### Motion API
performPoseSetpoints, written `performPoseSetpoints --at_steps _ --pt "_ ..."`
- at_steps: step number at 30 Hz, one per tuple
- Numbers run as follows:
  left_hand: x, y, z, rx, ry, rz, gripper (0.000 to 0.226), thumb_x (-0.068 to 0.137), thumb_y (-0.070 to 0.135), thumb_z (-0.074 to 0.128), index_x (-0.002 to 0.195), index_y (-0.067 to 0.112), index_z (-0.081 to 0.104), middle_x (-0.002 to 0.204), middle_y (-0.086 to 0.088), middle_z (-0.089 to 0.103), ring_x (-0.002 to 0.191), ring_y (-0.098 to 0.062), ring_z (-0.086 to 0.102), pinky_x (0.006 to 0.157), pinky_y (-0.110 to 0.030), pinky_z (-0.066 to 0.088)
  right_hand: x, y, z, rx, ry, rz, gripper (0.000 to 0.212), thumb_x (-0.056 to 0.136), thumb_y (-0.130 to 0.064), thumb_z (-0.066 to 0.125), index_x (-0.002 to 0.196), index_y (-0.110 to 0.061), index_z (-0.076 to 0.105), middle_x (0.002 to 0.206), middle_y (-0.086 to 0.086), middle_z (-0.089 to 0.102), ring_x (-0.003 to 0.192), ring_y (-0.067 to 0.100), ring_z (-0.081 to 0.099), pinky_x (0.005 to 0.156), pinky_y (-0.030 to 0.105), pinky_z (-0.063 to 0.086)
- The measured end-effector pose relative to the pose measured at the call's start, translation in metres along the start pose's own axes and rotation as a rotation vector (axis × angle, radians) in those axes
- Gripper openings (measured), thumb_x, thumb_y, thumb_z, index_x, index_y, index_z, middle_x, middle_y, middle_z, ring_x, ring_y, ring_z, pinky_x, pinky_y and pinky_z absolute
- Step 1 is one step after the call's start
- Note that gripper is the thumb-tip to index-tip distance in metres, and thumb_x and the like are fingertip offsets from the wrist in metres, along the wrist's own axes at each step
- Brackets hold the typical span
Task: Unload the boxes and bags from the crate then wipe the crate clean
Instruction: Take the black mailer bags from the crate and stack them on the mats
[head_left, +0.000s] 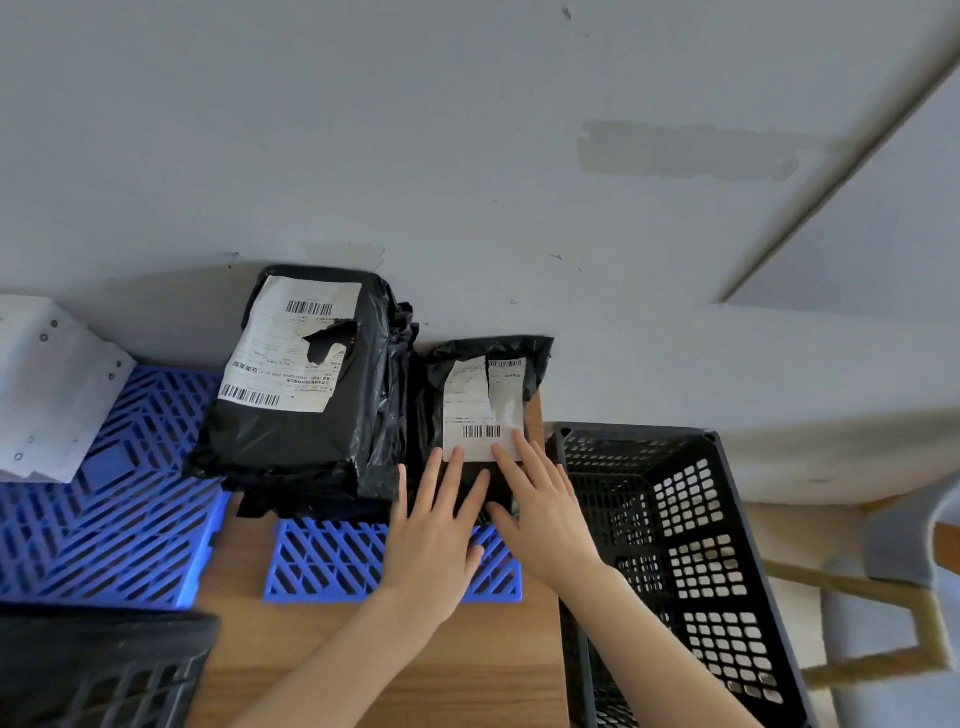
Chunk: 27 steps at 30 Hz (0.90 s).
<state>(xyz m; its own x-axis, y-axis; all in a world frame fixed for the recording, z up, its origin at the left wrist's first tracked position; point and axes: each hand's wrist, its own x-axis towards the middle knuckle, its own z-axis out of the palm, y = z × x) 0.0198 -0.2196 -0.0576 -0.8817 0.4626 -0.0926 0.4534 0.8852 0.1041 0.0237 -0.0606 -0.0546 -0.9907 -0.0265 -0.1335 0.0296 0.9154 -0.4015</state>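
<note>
White box (47, 384) way off to the left of both hands, sitting on a blue grid mat (119, 519). There's a dark basket (104, 670) in the near-left corner too, only partly in shot.

Next over, just left of the left hand (436, 540), is the big black bag (296, 384). It lies flat with its long axis running away from the person toward the wall (467, 156), leaning a bit to the right at the far end. Its near end hangs over a smaller blue mat (332, 561), which sits on the wooden table (467, 665) under the left palm.

The small black bag (483, 395) is right beside the big one, touching it, and it's out of the crate. Its long axis also points straight away toward the wall, and its far edge is up against it. The white label (483, 410) runs the same way, barcode at the near end.

Both hands lie flat on the near end of that small bag, fingers straight and spread, nothing gripped. The left fingertips (457, 457) reach the label's bottom edge. The right hand (545, 514) is just beside the left one, with its fingers (519, 441) on the barcode corner.

Immediately right of the right hand is the black crate (675, 545), opening up, long side running near to far, its rim almost touching the right wrist.
</note>
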Motion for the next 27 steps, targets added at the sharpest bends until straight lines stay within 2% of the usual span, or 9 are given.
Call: performPoseSetpoints --at_steps 4,8,11,12,15,18,22,27 --pt "-0.027 0.006 -0.025 -0.109 0.119 0.073 0.071 0.096 0.036 0.055 0.156 0.023 0.019 0.163 -0.009 0.008 0.151 -0.028 0.005 0.12 -0.044 0.005 -0.04 -0.015 -0.018 0.05 0.092 0.014 0.063 0.097 -0.039 0.047 0.152 -0.035 0.015 0.161 -0.012 -0.002 0.148 0.01 -0.004 0.121 0.035 0.003" --pt "-0.077 0.012 -0.054 -0.173 0.174 0.122 0.065 0.097 0.032 0.052 0.155 0.02 0.023 0.162 -0.009 0.019 0.151 -0.025 0.011 0.121 -0.039 0.013 -0.09 -0.042 -0.039 0.074 0.189 -0.004 0.059 0.097 -0.033 0.046 0.151 -0.032 0.022 0.161 -0.011 0.004 0.147 0.012 0.007 0.12 0.039 0.015" --pt "-0.121 0.012 -0.078 -0.161 0.252 0.108 0.066 0.085 0.028 0.072 0.144 0.015 0.047 0.149 -0.013 0.045 0.142 -0.029 0.036 0.112 -0.042 0.037 -0.127 -0.072 -0.05 0.114 0.26 -0.025 0.057 0.097 -0.033 0.047 0.149 -0.033 0.025 0.16 -0.012 0.006 0.146 0.013 0.014 0.119 0.037 0.019" --pt "-0.137 0.01 -0.084 -0.167 0.29 0.096 0.065 0.083 0.028 0.075 0.142 0.015 0.05 0.146 -0.012 0.049 0.14 -0.028 0.04 0.109 -0.041 0.041 -0.139 -0.083 -0.052 0.131 0.281 -0.038 0.057 0.097 -0.034 0.048 0.149 -0.034 0.025 0.16 -0.013 0.006 0.146 0.012 0.014 0.119 0.036 0.019" --pt "-0.193 0.002 -0.105 -0.157 0.338 0.083 0.064 0.088 0.027 0.07 0.146 0.017 0.044 0.151 -0.008 0.041 0.145 -0.025 0.031 0.112 -0.038 0.033 -0.178 -0.125 -0.056 0.178 0.345 -0.101 0.057 0.097 -0.035 0.05 0.148 -0.036 0.027 0.159 -0.014 0.01 0.145 0.012 0.016 0.117 0.031 0.02" --pt "-0.239 -0.014 -0.124 -0.124 0.389 0.049 0.063 0.084 0.024 0.075 0.142 0.016 0.05 0.148 -0.007 0.047 0.142 -0.026 0.037 0.109 -0.039 0.037 -0.206 -0.17 -0.058 0.224 0.372 -0.17 0.056 0.096 -0.036 0.051 0.147 -0.038 0.028 0.158 -0.018 0.01 0.144 0.008 0.017 0.115 0.025 0.019" --pt "-0.282 -0.041 -0.147 -0.148 0.466 0.011 0.061 0.08 0.02 0.079 0.136 0.013 0.056 0.142 -0.009 0.053 0.137 -0.028 0.044 0.106 -0.041 0.043 -0.226 -0.225 -0.059 0.266 0.382 -0.265 0.055 0.097 -0.034 0.051 0.147 -0.038 0.03 0.157 -0.02 0.011 0.143 0.006 0.017 0.116 0.031 0.026" --pt "-0.32 -0.097 -0.16 -0.178 0.546 -0.027 0.055 0.084 0.021 0.073 0.135 0.014 0.056 0.141 -0.006 0.052 0.137 -0.025 0.044 0.105 -0.039 0.045 -0.225 -0.291 -0.049 0.26 0.359 -0.333 0.053 0.098 -0.035 0.049 0.146 -0.037 0.03 0.156 -0.019 0.015 0.142 0.004 0.018 0.115 0.029 0.026"
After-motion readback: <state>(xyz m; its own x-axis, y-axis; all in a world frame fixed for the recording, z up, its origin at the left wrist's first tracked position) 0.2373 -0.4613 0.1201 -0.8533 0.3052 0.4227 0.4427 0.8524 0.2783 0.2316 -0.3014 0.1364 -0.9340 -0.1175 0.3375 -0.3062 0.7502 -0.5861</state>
